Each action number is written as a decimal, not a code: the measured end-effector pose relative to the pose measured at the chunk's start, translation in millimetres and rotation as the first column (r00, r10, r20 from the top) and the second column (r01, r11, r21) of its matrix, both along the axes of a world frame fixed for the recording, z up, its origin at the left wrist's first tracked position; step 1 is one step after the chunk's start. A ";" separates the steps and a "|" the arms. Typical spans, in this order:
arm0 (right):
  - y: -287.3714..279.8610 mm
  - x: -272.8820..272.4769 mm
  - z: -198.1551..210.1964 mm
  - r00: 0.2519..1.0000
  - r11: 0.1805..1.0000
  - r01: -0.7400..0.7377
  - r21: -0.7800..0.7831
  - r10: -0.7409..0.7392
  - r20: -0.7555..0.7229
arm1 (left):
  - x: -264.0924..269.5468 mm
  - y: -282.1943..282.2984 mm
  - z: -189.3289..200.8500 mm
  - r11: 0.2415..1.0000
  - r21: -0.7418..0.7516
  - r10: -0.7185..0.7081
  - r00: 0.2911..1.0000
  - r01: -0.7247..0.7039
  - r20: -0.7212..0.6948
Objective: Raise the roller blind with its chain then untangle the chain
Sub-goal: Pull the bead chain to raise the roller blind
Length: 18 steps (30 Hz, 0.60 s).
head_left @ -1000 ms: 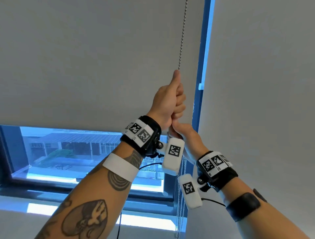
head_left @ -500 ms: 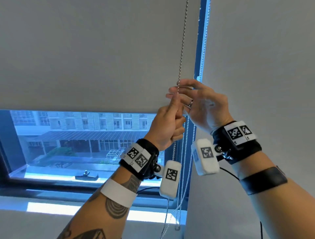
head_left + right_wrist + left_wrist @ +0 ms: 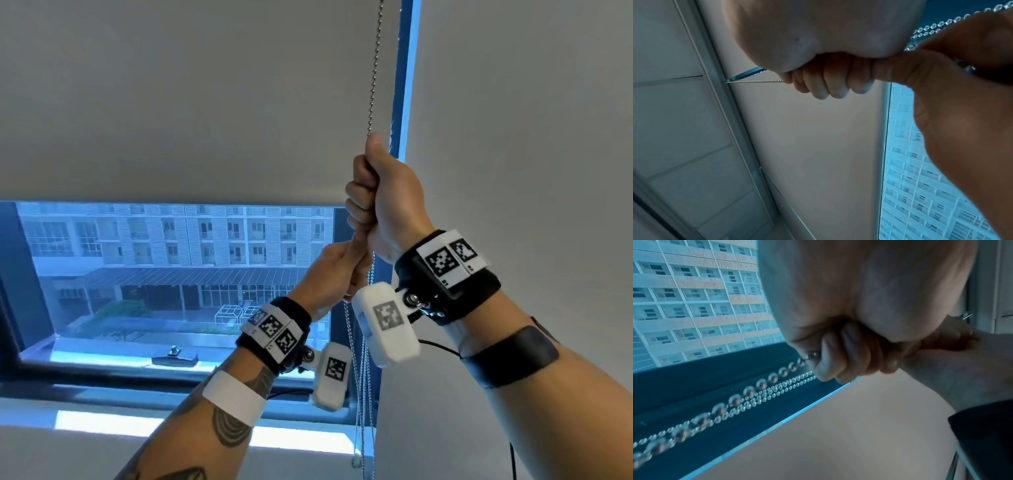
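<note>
in the head view, the bead chain [image 3: 375, 68] is seen running down from the top edge, right of centre, in front of the roller blind [image 3: 191, 102], whose lower edge crosses the middle of the frame. the chain is gripped by the right hand [image 3: 380, 202], fingers curled tight round it, at centre right. directly below, touching it, the left hand [image 3: 329, 270] is closed on the same strand; loose loops are hung beneath towards the bottom edge.

in the left wrist view, the left hand's fingers [image 3: 846, 352] are curled round the chain [image 3: 748, 392], which is stretched to the lower left.

in the right wrist view, the right hand's fingers [image 3: 830, 79] are wrapped round the chain [image 3: 756, 81], drawn taut towards the left.
</note>
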State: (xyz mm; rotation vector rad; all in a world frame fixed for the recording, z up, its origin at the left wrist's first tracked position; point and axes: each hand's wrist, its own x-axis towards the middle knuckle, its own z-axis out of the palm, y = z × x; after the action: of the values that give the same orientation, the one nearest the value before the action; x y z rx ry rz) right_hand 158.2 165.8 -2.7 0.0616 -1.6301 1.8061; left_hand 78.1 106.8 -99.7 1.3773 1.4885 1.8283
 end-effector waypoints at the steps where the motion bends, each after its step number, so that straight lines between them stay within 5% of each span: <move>1: -0.2 -1.2 -0.6 1.000 1.000 0.003 -0.014 -0.003 0.000 | -5.5 -1.0 -0.4 1.000 -0.005 -0.021 1.000 0.021 0.002; 8: 10.7 -10.3 -33.6 0.999 1.000 -0.010 -0.024 0.009 -0.045 | -34.8 -11.2 13.1 0.995 0.096 -0.036 0.998 0.030 0.060; 18: 20.3 -13.6 -93.8 0.993 0.999 -0.041 -0.001 0.040 0.109 | -18.6 -8.2 69.5 0.987 0.158 0.017 1.000 -0.017 0.002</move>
State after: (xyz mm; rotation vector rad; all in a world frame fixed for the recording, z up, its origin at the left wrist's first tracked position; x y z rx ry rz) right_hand 144.6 186.1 -96.5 -0.0036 -1.7172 1.8680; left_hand 59.5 98.6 -30.2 1.4398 1.3834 1.9944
